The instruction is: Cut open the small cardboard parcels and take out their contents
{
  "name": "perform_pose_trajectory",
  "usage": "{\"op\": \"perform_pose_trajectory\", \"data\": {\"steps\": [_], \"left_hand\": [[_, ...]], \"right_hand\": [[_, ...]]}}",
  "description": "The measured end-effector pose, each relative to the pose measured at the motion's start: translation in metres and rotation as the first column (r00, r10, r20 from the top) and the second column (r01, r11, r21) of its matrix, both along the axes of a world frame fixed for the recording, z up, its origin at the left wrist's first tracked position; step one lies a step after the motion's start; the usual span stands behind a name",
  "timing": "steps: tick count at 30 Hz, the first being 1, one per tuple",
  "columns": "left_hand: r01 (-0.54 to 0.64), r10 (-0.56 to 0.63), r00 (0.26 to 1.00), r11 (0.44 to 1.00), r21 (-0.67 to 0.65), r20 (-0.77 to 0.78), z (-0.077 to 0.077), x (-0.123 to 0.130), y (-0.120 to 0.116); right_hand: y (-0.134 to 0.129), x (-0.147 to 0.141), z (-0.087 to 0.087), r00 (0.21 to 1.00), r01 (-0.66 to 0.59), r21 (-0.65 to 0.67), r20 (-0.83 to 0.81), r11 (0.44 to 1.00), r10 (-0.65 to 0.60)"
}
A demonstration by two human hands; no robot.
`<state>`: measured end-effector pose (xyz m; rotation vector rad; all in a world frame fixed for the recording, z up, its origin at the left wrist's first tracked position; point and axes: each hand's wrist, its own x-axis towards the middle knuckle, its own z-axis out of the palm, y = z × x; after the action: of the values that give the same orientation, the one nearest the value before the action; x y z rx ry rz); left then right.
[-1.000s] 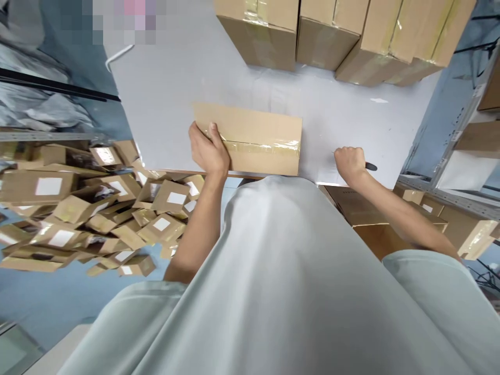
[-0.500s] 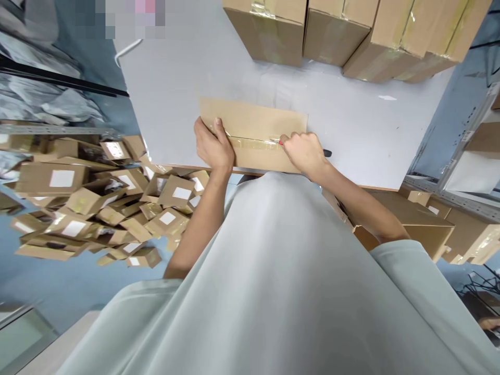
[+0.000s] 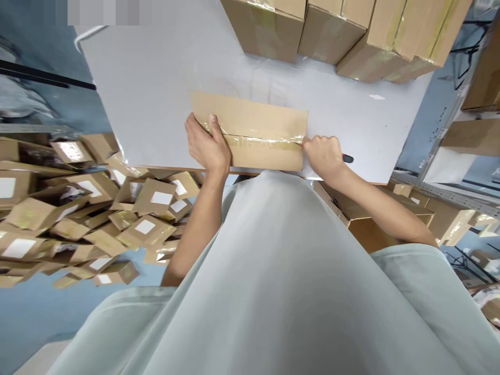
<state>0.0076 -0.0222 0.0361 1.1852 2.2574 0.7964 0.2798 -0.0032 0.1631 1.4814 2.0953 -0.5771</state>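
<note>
A long, flat cardboard box (image 3: 265,117) lies near the front edge of the table, with clear tape along its middle seam. My left hand (image 3: 208,145) grips its left end, thumb on the top face and fingers over the far-left side. At the right end, my right hand (image 3: 324,156) is closed around a box cutter (image 3: 347,158), whose black handle end sticks out behind the fist. The blade is hidden at the box's right edge. A dark slit shows in the tape near that end.
Several taped cardboard boxes (image 3: 269,31) stand along the far side of the white table (image 3: 148,94). On the floor to the left lies a heap of opened cartons (image 3: 154,200), many with white labels. A metal shelf (image 3: 449,179) with cardboard is at the right.
My right hand has moved right along the seam with the box cutter, from the top of the box to its right end. My left hand still holds the left end.
</note>
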Motion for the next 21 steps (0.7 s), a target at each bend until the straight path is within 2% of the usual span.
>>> {"op": "perform_pose_trajectory", "data": {"steps": [3, 5, 7, 9, 11, 13, 15, 16, 18, 21], "left_hand": [[-0.002, 0.002, 1.0, 1.0, 0.013, 0.007, 0.004, -0.003, 0.0], [-0.004, 0.004, 1.0, 1.0, 0.015, 0.006, 0.005, -0.014, 0.001], [-0.003, 0.003, 1.0, 1.0, 0.006, 0.018, 0.003, -0.033, 0.003], [0.007, -0.007, 0.999, 1.0, -0.011, 0.034, -0.002, -0.059, 0.007], [0.027, -0.025, 0.998, 0.999, -0.024, 0.054, -0.01, -0.086, 0.012], [0.046, -0.044, 0.996, 0.999, -0.022, 0.083, -0.019, -0.111, 0.016], [0.037, -0.036, 0.993, 0.999, -0.002, 0.109, -0.028, -0.131, 0.018], [0.02, -0.021, 0.993, 1.0, 0.009, 0.116, -0.032, -0.138, 0.019], [-0.009, 0.008, 0.993, 1.0, 0.014, 0.118, -0.042, -0.147, 0.018], [0.029, -0.023, 0.989, 0.999, -0.036, 0.143, -0.057, -0.139, 0.019]], "right_hand": [[-0.009, 0.038, 0.012, 0.991, 0.08, 0.049, 0.1, 0.996, -0.084], [-0.013, 0.064, 0.015, 0.984, 0.156, 0.083, 0.073, 0.984, -0.163], [-0.015, 0.081, 0.007, 0.955, 0.295, 0.114, -0.057, 0.949, -0.29], [-0.017, 0.083, -0.013, 0.847, 0.496, 0.078, -0.263, 0.865, -0.462], [-0.021, 0.064, -0.041, 0.621, 0.685, -0.071, -0.464, 0.725, -0.632], [-0.025, 0.029, -0.066, 0.381, 0.778, -0.231, -0.566, 0.585, -0.731], [-0.03, -0.013, -0.081, 0.243, 0.796, -0.331, -0.591, 0.506, -0.769], [-0.032, -0.032, -0.083, 0.205, 0.798, -0.361, -0.591, 0.483, -0.78], [-0.034, -0.061, -0.075, 0.164, 0.806, -0.382, -0.59, 0.453, -0.79], [-0.037, -0.073, -0.045, 0.176, 0.851, -0.269, -0.662, 0.45, -0.729]]}}
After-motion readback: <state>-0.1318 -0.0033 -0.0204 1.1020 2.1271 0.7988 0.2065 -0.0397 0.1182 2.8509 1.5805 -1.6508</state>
